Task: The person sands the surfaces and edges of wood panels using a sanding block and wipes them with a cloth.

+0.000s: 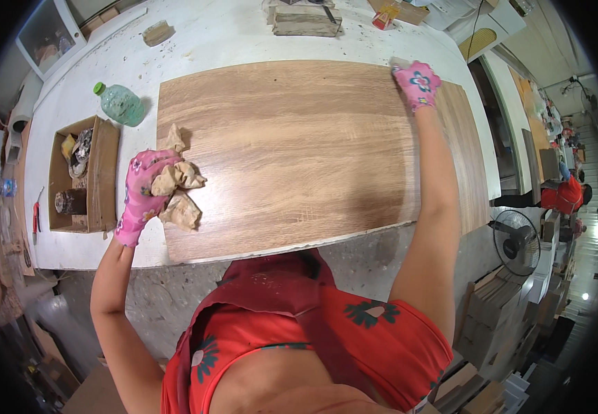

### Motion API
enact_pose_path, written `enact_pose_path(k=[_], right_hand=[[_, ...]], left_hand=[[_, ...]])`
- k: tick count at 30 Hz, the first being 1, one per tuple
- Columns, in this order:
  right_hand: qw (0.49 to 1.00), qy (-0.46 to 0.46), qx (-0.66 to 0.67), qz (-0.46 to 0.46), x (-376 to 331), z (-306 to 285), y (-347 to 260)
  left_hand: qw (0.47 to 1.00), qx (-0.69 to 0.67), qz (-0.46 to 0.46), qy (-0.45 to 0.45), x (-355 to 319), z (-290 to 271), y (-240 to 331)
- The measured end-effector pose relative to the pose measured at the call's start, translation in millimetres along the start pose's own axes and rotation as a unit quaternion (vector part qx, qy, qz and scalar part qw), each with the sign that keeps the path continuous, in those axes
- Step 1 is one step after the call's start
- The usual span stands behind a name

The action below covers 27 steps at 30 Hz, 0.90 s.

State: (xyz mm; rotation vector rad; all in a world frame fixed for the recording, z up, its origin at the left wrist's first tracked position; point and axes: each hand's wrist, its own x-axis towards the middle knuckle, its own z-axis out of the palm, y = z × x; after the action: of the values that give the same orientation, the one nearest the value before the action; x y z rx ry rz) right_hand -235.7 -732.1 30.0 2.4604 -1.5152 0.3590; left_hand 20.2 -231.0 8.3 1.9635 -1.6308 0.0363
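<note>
A large wood-grain board [285,152] lies flat on the white worktable. At its left edge my left hand [148,186], in a pink flowered glove, is closed on a crumpled beige cloth [178,181] that spills onto the board. At the board's far right corner is my right hand [418,84], gloved the same way, with the arm stretched out. Its fingers look curled. A pale greyish edge shows beside the knuckles, but what they hold is hidden. Beneath the right forearm, another wood-grain piece [466,159] shows at the board's right side.
Left of the board stand a cardboard box [103,181] with cans and scraps inside, and a green-capped bottle [121,105]. Red-handled pliers [36,215] lie farther left. At the back are a dusty block [306,22] and a small lump [157,33]. A fan [516,241] stands right, beyond it another person [563,196].
</note>
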Motion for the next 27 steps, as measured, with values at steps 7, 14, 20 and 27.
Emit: enact_pose_path(k=[7,14,20,27], right_hand=[[0.986,0.041,0.139,0.078,18.2,45.3,96.5],[0.683,0.146,0.662,0.274,-21.5,88.1,66.7],[0.768,0.155,0.581,0.219,-13.7,109.7,70.9],[0.801,0.194,0.521,0.223,-26.7,81.2,49.9]], left_hand=[[0.913,-0.355,-0.155,0.131,-19.6,-5.9,-34.1],[0.956,-0.157,-0.227,0.095,54.3,-25.9,-139.5],[0.962,-0.188,-0.191,-0.046,138.2,48.2,-185.6],[0.951,-0.245,-0.171,-0.083,208.1,94.9,-105.5]])
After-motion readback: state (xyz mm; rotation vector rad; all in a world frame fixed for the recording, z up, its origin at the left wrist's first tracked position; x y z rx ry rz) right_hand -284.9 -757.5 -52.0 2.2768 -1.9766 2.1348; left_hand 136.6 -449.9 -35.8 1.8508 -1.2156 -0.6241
